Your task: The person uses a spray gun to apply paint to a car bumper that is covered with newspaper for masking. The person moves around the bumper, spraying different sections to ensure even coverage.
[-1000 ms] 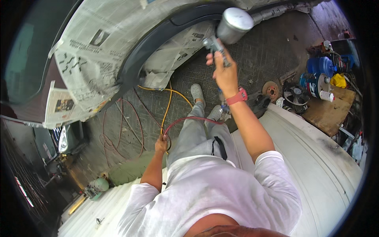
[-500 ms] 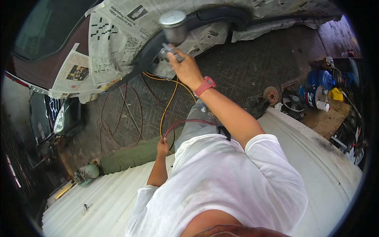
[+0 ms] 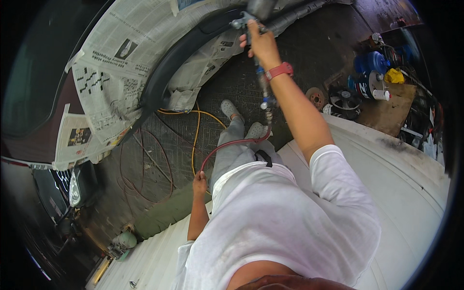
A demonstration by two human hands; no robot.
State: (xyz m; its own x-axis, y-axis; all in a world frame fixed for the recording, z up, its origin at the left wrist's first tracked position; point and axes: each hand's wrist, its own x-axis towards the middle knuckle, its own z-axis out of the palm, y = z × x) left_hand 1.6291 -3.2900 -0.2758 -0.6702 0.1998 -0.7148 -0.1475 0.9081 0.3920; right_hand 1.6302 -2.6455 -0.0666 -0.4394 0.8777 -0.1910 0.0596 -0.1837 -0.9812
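In my right hand (image 3: 265,46) is a metal spray gun (image 3: 249,21), its fingers wrapped round the handle. The gun's cup (image 3: 261,7) is partly cut off by the upper rim of the picture. Close by the gun runs a dark, curved wheel-arch trim (image 3: 166,72), with newspaper (image 3: 108,43) taped round it on the car. A red air hose (image 3: 229,143) hangs from the fittings (image 3: 264,99) below the gun and crosses in front of my legs. My left hand (image 3: 199,182), low at my side, is closed on this hose.
A yellow hose (image 3: 197,128) and thin dark-red hoses (image 3: 145,186) lie looped on the dark floor. To the right stand a blue water jug (image 3: 371,63), a brake disc (image 3: 315,98) and a fan (image 3: 344,100). A pale ribbed metal sheet (image 3: 159,251) is behind me.
My right hand has carried the spray gun rightward and farther along the trim. The view has shifted, and my grey clogs now show. My left hand keeps its hold on the hose.
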